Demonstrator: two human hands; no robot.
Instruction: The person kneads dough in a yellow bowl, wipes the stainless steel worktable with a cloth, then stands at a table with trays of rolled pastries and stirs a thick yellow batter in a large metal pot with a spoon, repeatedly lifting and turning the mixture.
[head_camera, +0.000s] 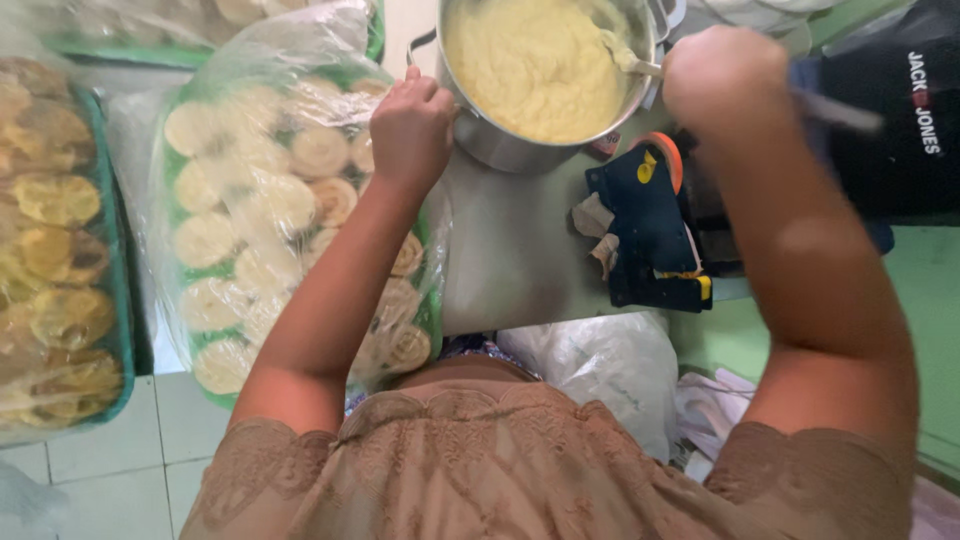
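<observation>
Pot (505, 148) of yellow batter (535, 60): my left hand (410, 125) grips its rim; my right hand (722, 78) holds a spoon (628, 58) in it. Bagged dough spirals (262, 215) beside.

Clear plastic bag (250, 150) w/ dough rounds, left; white bag (600, 365) below table.

A grey table (510, 250) carries a metal pot (500, 140) of pale yellow dough at its far edge, and to the right of the pot lies a dark blue cloth (650, 240) with a bit of crumpled paper (598, 222) on its left edge. On the left, green trays (118, 290) of round pastry pieces sit wrapped in clear plastic (200, 200). Below them shows a pale tiled floor (110, 450), with a white plastic bag (600, 370) near the table's front edge
</observation>
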